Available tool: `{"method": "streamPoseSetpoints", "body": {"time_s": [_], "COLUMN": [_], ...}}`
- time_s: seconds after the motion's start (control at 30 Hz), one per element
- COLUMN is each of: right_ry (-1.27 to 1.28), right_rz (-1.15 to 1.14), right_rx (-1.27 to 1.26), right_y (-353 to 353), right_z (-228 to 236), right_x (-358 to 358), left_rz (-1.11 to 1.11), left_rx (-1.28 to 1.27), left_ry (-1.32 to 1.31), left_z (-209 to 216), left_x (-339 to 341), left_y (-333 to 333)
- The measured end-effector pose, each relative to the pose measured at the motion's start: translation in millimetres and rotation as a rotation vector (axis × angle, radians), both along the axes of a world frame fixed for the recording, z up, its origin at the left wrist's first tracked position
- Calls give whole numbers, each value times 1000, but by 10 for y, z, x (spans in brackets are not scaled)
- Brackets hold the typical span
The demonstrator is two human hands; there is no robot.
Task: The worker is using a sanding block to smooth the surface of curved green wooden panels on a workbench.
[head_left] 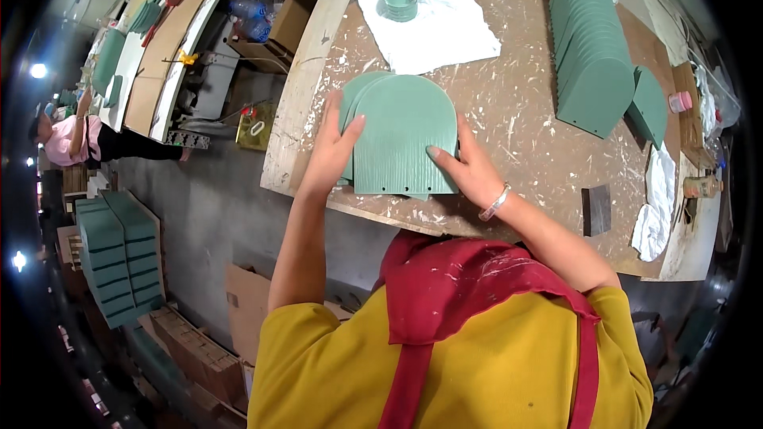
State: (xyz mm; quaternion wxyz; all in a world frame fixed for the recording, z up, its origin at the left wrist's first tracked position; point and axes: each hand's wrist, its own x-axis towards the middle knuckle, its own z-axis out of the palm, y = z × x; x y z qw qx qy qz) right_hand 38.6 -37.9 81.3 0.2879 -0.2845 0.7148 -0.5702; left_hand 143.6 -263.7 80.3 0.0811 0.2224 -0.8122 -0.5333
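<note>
A few green panels with rounded tops and a ribbed face (405, 131) lie stacked at the near edge of the table, slightly out of line with each other. Small dark holes run along the straight lower edge of the top one. My left hand (332, 147) closes around the left side of the stack, thumb on the face. On the opposite side my right hand (470, 165) grips the right edge, its thumb also on the face. Fingers beneath the panels are hidden. A bracelet (495, 202) circles my right wrist.
A long row of similar green panels (592, 63) leans at the right, with one panel (648, 107) beside it. A green tub with a brush (400, 3) rests on white cloth (445, 36). A dark scraper-like plate (596, 210) lies right. Another person (67, 139) works far left.
</note>
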Motion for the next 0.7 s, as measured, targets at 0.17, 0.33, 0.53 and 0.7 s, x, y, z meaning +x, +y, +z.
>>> {"method": "streamPoseSetpoints", "body": {"time_s": [0.17,0.33,0.53,0.7], "right_ry": [-60,170,269,397], "right_rz": [-217,-225,-132,-280], "right_rx": [-99,-81,127,155], "right_y": [-361,-544,-472,-567], "right_z": [-283,-280,-207,-448], "right_x": [217,223,164,313], "left_rz": [-42,61,13,175], "left_rx": [-233,-439,-519,466], "left_ry": [-4,-73,-39,86], "left_z": [-88,148,-273,-79], "left_x": [-47,-204,-271,-124], "left_y": [-18,-93,-574,-252]}}
